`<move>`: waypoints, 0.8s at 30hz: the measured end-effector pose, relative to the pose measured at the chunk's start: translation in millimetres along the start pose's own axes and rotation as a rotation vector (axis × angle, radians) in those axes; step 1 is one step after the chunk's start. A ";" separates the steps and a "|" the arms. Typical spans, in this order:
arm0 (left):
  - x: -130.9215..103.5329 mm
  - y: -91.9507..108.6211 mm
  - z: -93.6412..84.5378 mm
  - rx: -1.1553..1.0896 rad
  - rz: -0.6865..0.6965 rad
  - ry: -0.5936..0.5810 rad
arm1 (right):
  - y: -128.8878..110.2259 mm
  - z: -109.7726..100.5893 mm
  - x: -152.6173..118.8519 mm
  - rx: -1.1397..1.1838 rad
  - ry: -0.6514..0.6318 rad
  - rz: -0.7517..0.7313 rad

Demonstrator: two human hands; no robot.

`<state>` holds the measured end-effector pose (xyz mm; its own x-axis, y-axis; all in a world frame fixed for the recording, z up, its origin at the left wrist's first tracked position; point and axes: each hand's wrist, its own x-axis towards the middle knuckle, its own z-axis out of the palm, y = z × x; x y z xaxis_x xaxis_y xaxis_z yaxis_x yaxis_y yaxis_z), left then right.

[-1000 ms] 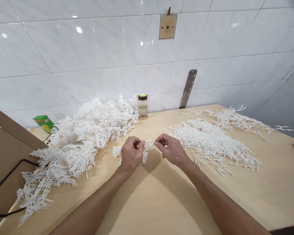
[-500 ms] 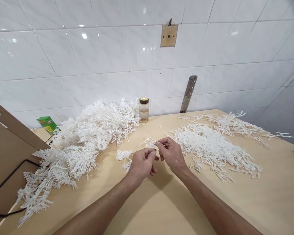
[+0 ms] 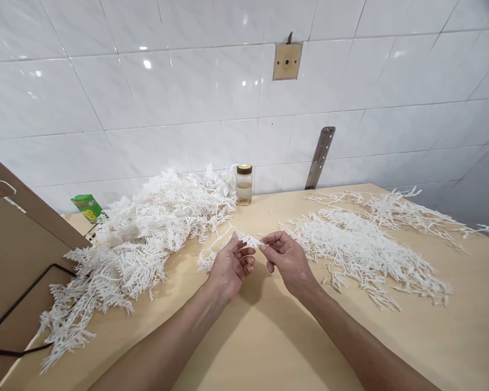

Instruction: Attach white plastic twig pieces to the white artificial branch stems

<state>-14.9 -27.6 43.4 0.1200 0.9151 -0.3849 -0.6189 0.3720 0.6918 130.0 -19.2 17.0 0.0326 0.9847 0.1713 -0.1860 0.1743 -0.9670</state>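
A small white plastic foliage sprig (image 3: 250,240) stretches between my two hands above the table. My right hand (image 3: 287,258) pinches its right end between thumb and forefinger. My left hand (image 3: 230,269) is turned partly palm up, its thumb raised and fingers curled at the sprig's left end; the exact grip is partly hidden. Behind the left hand, more of a thin white stem with leafy tufts (image 3: 206,263) lies on the table. A large heap of white branching foliage (image 3: 158,217) spreads to the left, and a flatter pile of white sprigs (image 3: 358,244) lies to the right.
Bare-looking white stems (image 3: 407,212) lie at the back right. Against the tiled wall stand a capped jar of liquid (image 3: 244,187) and a metal bracket (image 3: 321,157). A green box (image 3: 87,207) and a brown board (image 3: 24,239) are at the left of the wooden table (image 3: 264,353).
My left hand has rolled palm up with its fingers loosening, and the white sprig now shows between my hands. The view has shifted slightly left.
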 end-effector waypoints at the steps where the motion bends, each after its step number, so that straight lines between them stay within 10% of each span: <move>1: 1.0 2.3 -0.8 -0.006 0.005 -0.007 | 0.7 -0.2 0.0 -0.041 -0.016 -0.021; 7: 5.6 5.7 -6.3 0.049 0.070 0.009 | 2.4 -2.1 1.4 -0.237 -0.015 -0.088; 15: 10.6 -1.0 -12.9 0.134 0.168 -0.039 | -8.4 1.3 1.1 0.095 -0.112 0.248; 24: 16.7 -14.6 -15.5 0.157 0.179 -0.081 | -3.5 1.2 0.8 0.001 -0.137 0.307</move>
<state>-15.9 -20.2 17.4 0.0850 0.9757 -0.2018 -0.5088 0.2167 0.8332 129.5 -19.0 20.7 -0.1574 0.9821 -0.1038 -0.1677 -0.1302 -0.9772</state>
